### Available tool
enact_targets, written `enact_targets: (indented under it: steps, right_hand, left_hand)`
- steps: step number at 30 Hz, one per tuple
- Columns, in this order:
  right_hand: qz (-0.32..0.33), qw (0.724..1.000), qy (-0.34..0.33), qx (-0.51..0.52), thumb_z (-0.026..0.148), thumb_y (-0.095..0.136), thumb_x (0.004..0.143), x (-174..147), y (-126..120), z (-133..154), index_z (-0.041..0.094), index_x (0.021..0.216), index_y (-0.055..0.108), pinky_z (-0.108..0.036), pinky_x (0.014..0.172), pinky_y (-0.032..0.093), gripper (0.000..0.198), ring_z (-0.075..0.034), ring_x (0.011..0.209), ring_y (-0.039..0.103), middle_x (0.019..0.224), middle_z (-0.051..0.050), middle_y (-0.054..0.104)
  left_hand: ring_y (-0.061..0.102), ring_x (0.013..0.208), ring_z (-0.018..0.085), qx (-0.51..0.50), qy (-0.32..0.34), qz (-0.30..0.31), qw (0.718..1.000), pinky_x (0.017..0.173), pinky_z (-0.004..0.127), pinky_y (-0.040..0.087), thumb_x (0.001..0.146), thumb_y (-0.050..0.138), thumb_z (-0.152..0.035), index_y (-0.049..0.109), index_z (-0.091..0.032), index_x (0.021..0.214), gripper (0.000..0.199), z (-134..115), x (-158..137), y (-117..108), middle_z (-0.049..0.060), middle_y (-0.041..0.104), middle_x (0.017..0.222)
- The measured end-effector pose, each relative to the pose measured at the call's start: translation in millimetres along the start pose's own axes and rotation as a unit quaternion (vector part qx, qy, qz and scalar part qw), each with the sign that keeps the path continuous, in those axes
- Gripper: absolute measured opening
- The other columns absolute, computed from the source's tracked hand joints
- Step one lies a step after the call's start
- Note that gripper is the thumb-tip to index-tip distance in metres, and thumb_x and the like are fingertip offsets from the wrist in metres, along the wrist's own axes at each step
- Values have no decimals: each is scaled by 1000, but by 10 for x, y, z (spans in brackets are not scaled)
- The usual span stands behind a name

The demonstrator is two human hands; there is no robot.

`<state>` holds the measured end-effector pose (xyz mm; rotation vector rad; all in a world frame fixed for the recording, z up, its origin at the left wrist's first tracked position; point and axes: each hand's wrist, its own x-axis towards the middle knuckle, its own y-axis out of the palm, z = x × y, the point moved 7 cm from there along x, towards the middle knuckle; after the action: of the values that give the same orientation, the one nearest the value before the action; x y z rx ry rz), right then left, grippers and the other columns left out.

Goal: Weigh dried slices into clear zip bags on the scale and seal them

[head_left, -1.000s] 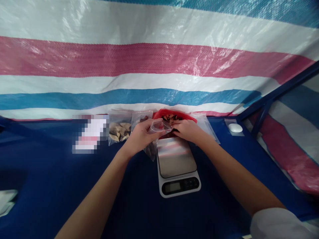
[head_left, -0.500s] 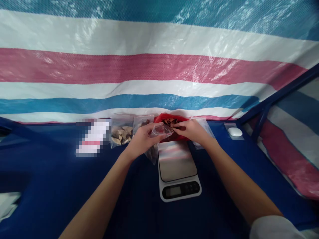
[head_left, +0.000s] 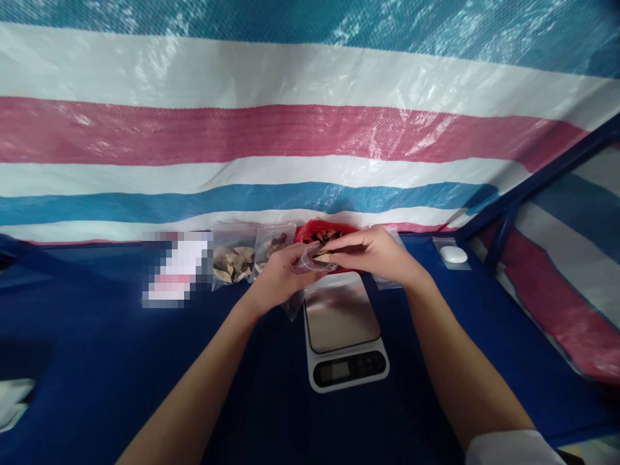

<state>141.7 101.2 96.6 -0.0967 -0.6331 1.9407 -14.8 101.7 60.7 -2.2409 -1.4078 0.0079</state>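
Note:
My left hand (head_left: 282, 274) grips a clear zip bag (head_left: 294, 303) by its opened mouth; dark pieces show dimly in its lower part. At that mouth, my right hand (head_left: 375, 255) pinches a pale, dried slice (head_left: 323, 257) between thumb and fingers. Just behind both hands lies an open red bag (head_left: 305, 231) with brown dried slices (head_left: 330, 234) inside, partly covered by my right hand. In front of it sits a white kitchen scale (head_left: 343, 316) with a bare metal plate and a dark display.
To the left are clear bags of dried slices (head_left: 234, 263) and a blurred-out paper (head_left: 179, 268). Another clear bag (head_left: 387, 282) lies under my right wrist. A white oval object (head_left: 454, 254) rests on a small bag at right. Striped sheeting (head_left: 290, 135) hangs behind the blue table (head_left: 121, 361).
My right hand has come out of the red bag toward the mouth of the clear zip bag, a pale slice now in its fingers. My left hand stays almost in place.

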Motion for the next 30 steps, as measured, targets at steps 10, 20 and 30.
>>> enact_targets:
  steps: [10, 20, 30]
  right_hand:
    - [35, 984, -73, -160, 19, 66, 88, 41, 225, 148, 24, 97, 81, -23, 69, 50, 18, -13, 74, 69, 91, 1, 79]
    - [34, 991, -69, -108, 30, 66, 92, 8, 212, 105, 22, 103, 79, -25, 76, 54, 19, -16, 84, 71, 101, -3, 79]
    - [22, 983, -110, -143, 22, 65, 90, -32, 227, 192, 22, 90, 80, -24, 68, 50, 16, -13, 70, 68, 83, -1, 78]
  left_hand:
    - [66, 110, 27, -4, 26, 13, 1000, 102, 42, 49, 78, 80, -33, 73, -18, 114, 40, -33, -5, 29, 10, 73, 117]
    - [65, 114, 28, -8, 34, 1, 999, 105, 42, 48, 77, 80, -32, 72, -15, 112, 39, -40, -11, -13, 10, 73, 115]
    - [62, 122, 32, 21, 20, 4, 1000, 110, 47, 45, 76, 80, -32, 70, -16, 124, 52, -12, -12, 5, 12, 70, 128]
